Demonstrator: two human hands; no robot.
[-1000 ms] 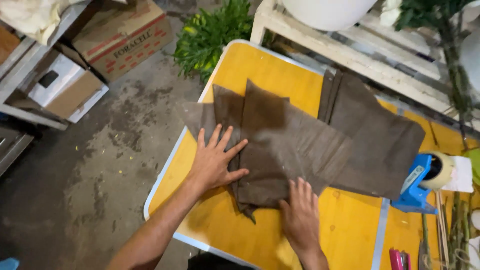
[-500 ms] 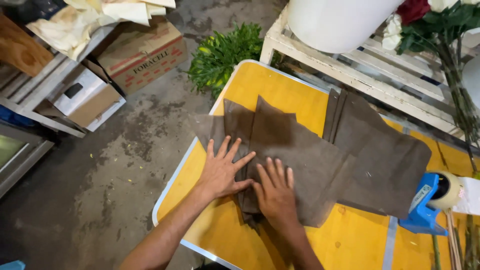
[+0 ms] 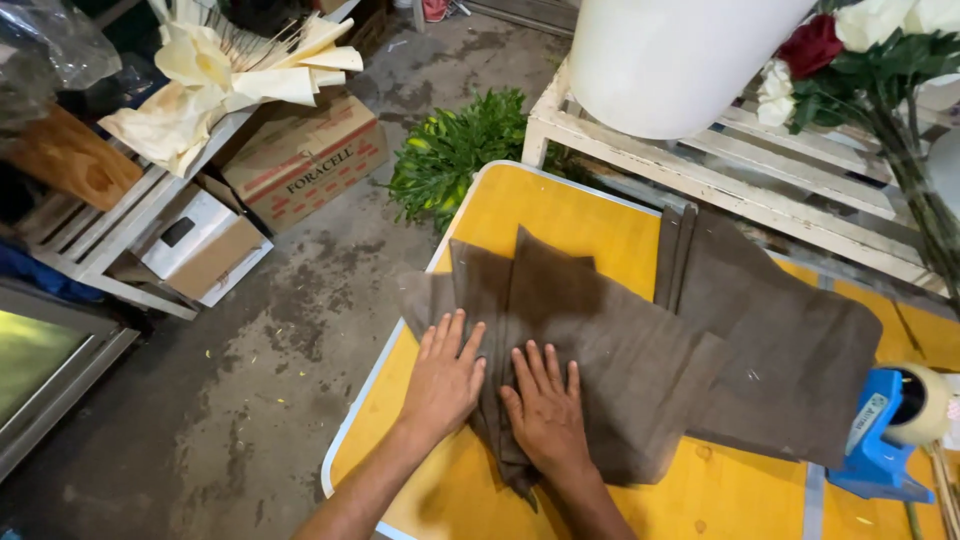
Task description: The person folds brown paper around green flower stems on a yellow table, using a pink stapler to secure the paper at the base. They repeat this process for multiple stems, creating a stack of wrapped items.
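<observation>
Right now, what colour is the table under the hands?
Yellow table with a white rim, seen in the head view.

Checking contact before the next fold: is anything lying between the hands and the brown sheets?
Nothing visible. The left hand and right hand both lie flat, fingers spread, directly on the fanned brown sheets on the yellow table.
</observation>
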